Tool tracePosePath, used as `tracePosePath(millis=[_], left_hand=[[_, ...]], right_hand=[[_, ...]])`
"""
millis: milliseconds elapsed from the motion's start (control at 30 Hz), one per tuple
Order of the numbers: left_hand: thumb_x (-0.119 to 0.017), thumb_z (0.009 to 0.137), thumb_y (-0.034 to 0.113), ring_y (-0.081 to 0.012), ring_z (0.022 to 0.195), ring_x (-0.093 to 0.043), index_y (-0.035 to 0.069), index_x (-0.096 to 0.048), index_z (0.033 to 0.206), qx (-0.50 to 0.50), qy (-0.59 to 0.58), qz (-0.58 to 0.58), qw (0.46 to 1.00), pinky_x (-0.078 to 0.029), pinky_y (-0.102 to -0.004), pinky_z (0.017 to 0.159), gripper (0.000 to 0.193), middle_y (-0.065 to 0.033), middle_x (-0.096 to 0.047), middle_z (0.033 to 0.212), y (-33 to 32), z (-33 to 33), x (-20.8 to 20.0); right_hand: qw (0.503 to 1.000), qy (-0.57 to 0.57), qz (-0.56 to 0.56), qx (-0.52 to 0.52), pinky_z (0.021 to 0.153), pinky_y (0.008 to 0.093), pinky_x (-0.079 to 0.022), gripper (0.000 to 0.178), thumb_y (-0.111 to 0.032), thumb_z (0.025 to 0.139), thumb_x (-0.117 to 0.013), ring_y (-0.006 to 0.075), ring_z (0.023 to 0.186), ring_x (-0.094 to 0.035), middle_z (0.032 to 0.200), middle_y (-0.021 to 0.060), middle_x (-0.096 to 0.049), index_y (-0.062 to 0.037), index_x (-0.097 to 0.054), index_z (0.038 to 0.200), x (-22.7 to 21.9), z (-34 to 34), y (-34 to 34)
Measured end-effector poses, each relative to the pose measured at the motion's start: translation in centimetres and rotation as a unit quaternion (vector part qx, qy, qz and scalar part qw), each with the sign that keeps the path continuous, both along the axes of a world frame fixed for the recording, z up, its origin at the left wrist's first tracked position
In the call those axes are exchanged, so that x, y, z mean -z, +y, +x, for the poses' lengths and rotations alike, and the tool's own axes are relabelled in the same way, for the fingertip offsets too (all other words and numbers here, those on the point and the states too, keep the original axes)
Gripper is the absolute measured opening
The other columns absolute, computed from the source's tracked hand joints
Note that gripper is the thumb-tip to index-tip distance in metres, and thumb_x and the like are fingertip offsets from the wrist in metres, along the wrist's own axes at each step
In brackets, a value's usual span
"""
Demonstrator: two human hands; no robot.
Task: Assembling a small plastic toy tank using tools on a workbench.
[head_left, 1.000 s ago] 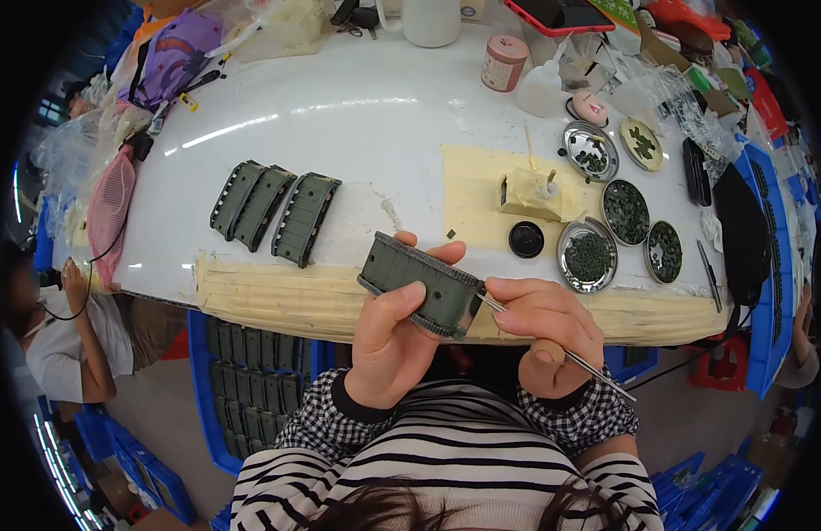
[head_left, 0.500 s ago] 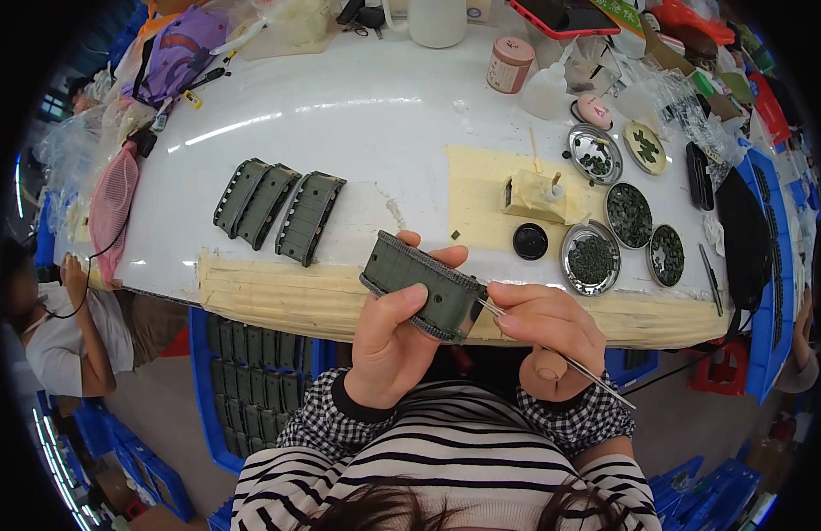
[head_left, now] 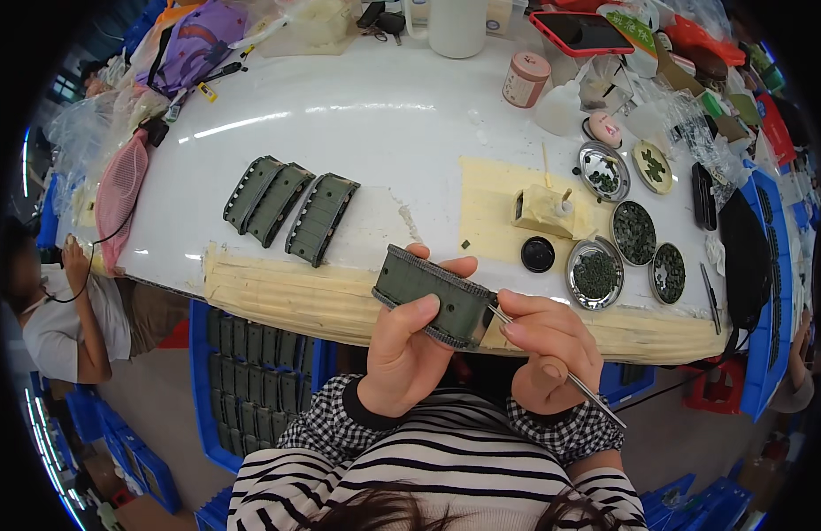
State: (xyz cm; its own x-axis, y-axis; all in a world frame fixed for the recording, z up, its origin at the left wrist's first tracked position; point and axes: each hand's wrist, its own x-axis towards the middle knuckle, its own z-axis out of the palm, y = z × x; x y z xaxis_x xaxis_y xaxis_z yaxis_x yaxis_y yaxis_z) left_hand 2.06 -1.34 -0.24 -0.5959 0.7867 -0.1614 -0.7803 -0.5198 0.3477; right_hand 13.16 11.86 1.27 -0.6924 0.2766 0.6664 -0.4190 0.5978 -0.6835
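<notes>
My left hand [head_left: 405, 358] is wrapped round a dark green, curved model part [head_left: 433, 296] with ribbed long edges and a small round hole, held tilted above the table's front edge. In my right hand [head_left: 556, 354] is a pair of metal tweezers [head_left: 596, 400], pinched by thumb and fingers, its tips at the part's right end. Whether the tips grip anything is hidden. Three similar green parts [head_left: 320, 219] lie on the table to the left. Metal dishes [head_left: 596, 305] of small dark green pieces stand to the right, beside a round black cap [head_left: 537, 254].
A tape-covered block [head_left: 543, 212] sits on yellow tape. A pen-like tool [head_left: 710, 297] and a black case [head_left: 703, 196] lie at the right. Below the table is a blue crate [head_left: 201, 389] of green parts. Another person's hand [head_left: 74, 260] rests at the far left table edge.
The view has shifted slightly, so the table things appear a little to the right. Both hands keep their holds, and the tweezers stay at the part's right end.
</notes>
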Motion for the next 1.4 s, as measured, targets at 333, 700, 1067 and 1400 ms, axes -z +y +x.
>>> tracePosePath(millis=[333,700,1067,1400], left_hand=[[-0.052,0.088,0.008,-0.0288,0.115,-0.056,0.015,-0.036,0.133,0.020,0.007,-0.027,0.999,-0.050,-0.0432,0.096,0.049,-0.0196,-0.051,0.131,-0.1,-0.8,-0.5],[-0.052,0.088,0.009,-0.0296,0.113,-0.058,0.015,-0.037,0.134,0.047,0.011,-0.034,0.998,-0.052,-0.0426,0.092,0.049,-0.0197,-0.051,0.131,-0.4,-1.6,-0.5],[-0.052,0.087,0.009,-0.0307,0.112,-0.058,0.015,-0.037,0.134,0.035,0.017,-0.035,0.999,-0.053,-0.0432,0.090,0.050,-0.0206,-0.050,0.131,-0.6,-1.4,-0.4],[-0.055,0.083,0.008,-0.0296,0.109,-0.061,0.009,-0.038,0.133,0.021,0.014,-0.013,1.000,-0.058,-0.0423,0.085,0.053,-0.0226,-0.057,0.123,-0.2,-1.2,-0.7]], right_hand=[[0.999,-0.024,-0.007,-0.041,0.087,0.0393,-0.054,0.031,-0.023,0.096,-0.056,0.0348,0.104,-0.064,0.107,0.0191,-0.064,0.0021,-0.060,0.113,-0.4,0.0,0.5],[0.997,-0.032,-0.006,-0.074,0.088,0.0395,-0.052,0.039,-0.027,0.091,-0.061,0.0346,0.107,-0.062,0.113,0.0204,-0.062,0.0020,-0.059,0.116,-0.6,0.0,1.0],[0.997,-0.044,0.006,-0.063,0.089,0.0403,-0.053,0.035,-0.022,0.090,-0.063,0.0348,0.108,-0.062,0.112,0.0195,-0.062,0.0016,-0.060,0.116,-1.0,0.0,0.7],[0.997,-0.043,0.000,-0.067,0.083,0.0365,-0.054,0.030,-0.020,0.093,-0.061,0.0321,0.102,-0.065,0.110,0.0193,-0.064,0.0017,-0.062,0.113,-1.6,0.4,0.9]])
